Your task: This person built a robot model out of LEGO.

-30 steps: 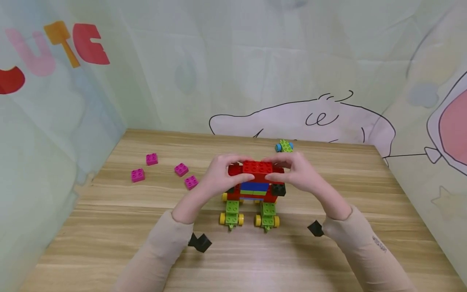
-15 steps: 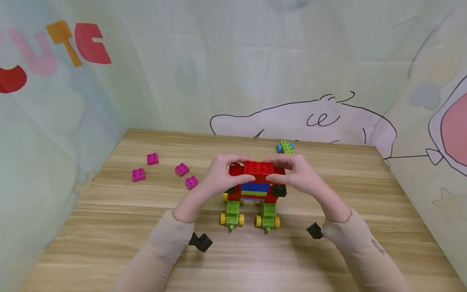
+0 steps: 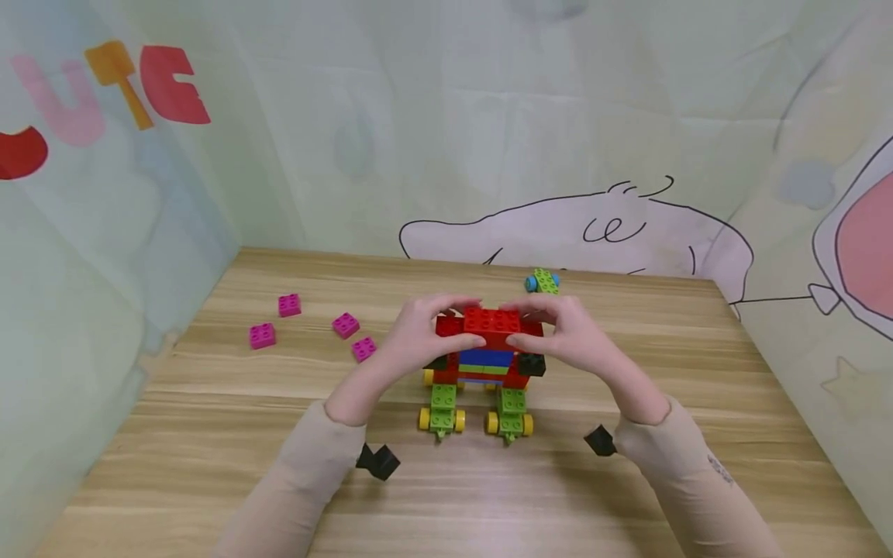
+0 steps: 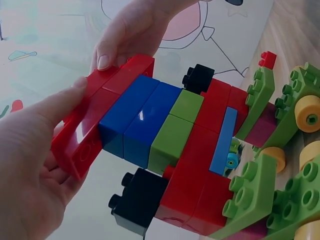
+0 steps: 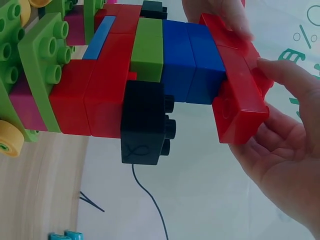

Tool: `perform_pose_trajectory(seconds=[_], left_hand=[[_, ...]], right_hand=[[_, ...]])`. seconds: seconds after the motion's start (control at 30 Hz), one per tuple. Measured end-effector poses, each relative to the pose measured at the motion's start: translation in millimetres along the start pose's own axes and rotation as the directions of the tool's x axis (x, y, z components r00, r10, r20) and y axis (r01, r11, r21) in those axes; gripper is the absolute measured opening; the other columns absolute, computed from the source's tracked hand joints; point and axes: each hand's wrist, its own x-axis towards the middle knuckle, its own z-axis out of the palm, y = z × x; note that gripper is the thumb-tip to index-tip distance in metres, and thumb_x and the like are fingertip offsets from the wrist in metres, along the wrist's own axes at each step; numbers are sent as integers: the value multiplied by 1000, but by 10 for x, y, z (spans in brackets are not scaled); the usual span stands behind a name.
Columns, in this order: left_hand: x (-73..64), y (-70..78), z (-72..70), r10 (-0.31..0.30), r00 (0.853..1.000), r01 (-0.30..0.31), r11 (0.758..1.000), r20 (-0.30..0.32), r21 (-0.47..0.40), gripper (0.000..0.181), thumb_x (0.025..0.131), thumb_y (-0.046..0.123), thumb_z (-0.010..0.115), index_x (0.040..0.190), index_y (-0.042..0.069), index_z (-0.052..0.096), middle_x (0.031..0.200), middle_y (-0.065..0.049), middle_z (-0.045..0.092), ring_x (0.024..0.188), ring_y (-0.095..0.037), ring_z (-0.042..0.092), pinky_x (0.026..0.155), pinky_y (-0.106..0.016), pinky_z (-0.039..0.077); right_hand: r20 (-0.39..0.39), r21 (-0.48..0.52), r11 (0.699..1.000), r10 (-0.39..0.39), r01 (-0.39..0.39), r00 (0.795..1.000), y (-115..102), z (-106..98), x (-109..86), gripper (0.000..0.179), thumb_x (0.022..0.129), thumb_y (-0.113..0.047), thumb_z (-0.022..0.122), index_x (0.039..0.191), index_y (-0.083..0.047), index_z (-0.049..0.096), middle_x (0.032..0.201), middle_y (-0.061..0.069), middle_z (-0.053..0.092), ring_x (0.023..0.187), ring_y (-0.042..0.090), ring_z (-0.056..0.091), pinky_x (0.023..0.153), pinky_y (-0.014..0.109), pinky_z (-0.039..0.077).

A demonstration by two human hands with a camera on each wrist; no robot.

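Observation:
A toy building-brick model stands mid-table in the head view, on green wheeled bases [image 3: 443, 418] with yellow wheels. Its body stacks red bricks [image 4: 200, 170], lime bricks [image 4: 172, 137] and blue bricks [image 4: 150, 115], topped by red bricks [image 3: 492, 319]. Black bricks [image 5: 143, 122] stick out at the sides. My left hand [image 3: 417, 335] grips the left end of the red top, thumb in front and fingers behind. At the other end, my right hand [image 3: 570, 335] holds the same red top likewise. The fingers behind the top are partly hidden in the head view.
Several loose magenta bricks [image 3: 345, 325] lie on the wooden table [image 3: 209, 434] to the left. A lime piece with blue wheels [image 3: 543, 281] is behind the model, near the back edge. Printed cloth walls [image 3: 446, 139] enclose the table. Black angular pieces [image 3: 382, 463] show beside the sleeves.

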Motion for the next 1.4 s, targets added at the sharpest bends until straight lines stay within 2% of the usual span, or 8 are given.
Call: perform_pose_trajectory(seconds=[0.27,0.43,0.53,0.73,0.83,1.03,1.2,1.4], left_hand=[[-57,-16,-62,68,997,-68,998,-39,-16,49,84,20,78,128,8,63,122,-8,68,110,-21,61,94,-41,52],[-98,-32,-117,125,989,-126,992,-73,2,42,86,16,76,125,6,65,118,-9,70,106,-21,63,93,-39,52],[-121,-39,-143,134,987,-133,991,-83,17,40,87,16,74,124,5,65,118,-10,70,105,-22,64,91,-39,53],[-172,-78,-210,115,987,-111,993,-112,43,36,90,16,71,124,6,66,118,-10,70,107,-23,63,93,-44,52],[-202,-117,-249,111,986,-102,992,-128,74,34,91,15,70,123,6,66,117,-9,71,107,-22,64,92,-42,52],[-273,-285,-336,92,982,-74,991,-163,115,31,91,15,69,120,6,67,113,-9,72,102,-21,65,90,-42,53],[-371,-475,-440,17,984,4,993,-176,119,31,92,16,68,121,5,67,112,-10,71,101,-23,64,88,-45,53],[-450,-744,-572,-80,987,98,987,-142,128,34,93,16,67,124,3,64,116,-16,69,106,-29,63,91,-51,51]], right_hand=[[-5,-41,999,-36,36,999,-63,10,28,41,85,-9,74,123,2,63,120,16,68,108,29,65,95,46,54],[6,-59,997,-52,52,999,-143,51,124,42,84,-12,76,122,0,64,121,14,68,109,28,65,93,45,55],[6,-71,996,-52,52,999,-191,83,176,42,83,-14,78,121,-1,66,118,13,69,105,26,66,91,43,56],[-19,-95,995,-7,5,1000,-223,138,210,40,82,-15,79,118,-3,69,113,11,72,97,23,67,82,38,58],[-28,-96,995,23,-25,999,-221,147,202,39,82,-16,79,118,-5,70,113,10,72,96,22,66,80,36,58],[-40,-92,993,67,-71,997,-240,161,189,39,83,-17,79,119,-6,70,116,10,71,98,22,64,80,34,57],[-47,-79,994,73,-76,996,-237,175,187,39,82,-17,79,118,-7,70,116,10,71,96,22,64,79,33,56],[-55,-66,995,73,-77,996,-211,173,178,39,82,-17,80,118,-7,70,115,10,71,96,22,65,78,33,56]])
